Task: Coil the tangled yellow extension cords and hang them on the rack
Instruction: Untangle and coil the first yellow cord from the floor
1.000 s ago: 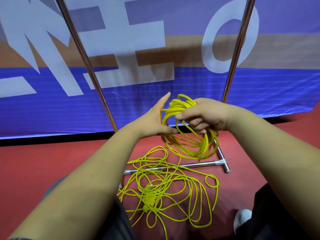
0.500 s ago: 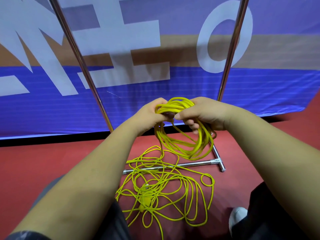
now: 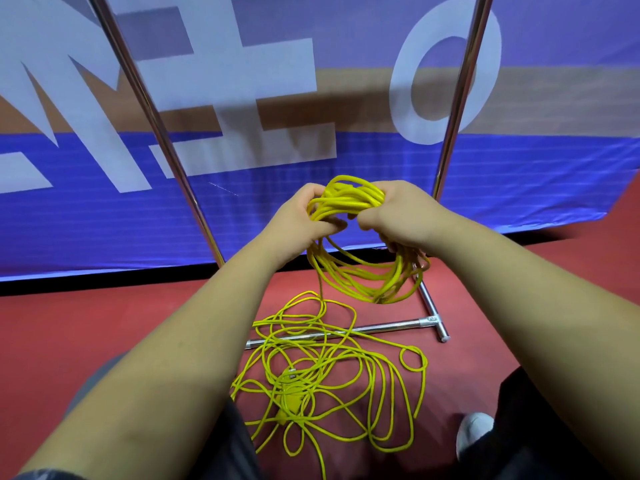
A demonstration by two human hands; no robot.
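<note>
While one coil of yellow cord hangs before the rack, two hands grip its top bundle side by side: left hand and right hand, fingers curled round it. One loose tangle lies on the red floor below, draped across the single base bar between two upright poles. One white shoe shows at lower right.

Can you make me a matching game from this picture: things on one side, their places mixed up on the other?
Things: 1 coiled cord; 2 tangled cord; 3 rack base bar; 4 white shoe.
Places: A silver, flat on red floor; B gripped by left hand and right hand; C bottom right corner; D sprawled in loose loops.
Pairs: 1-B, 2-D, 3-A, 4-C.
</note>
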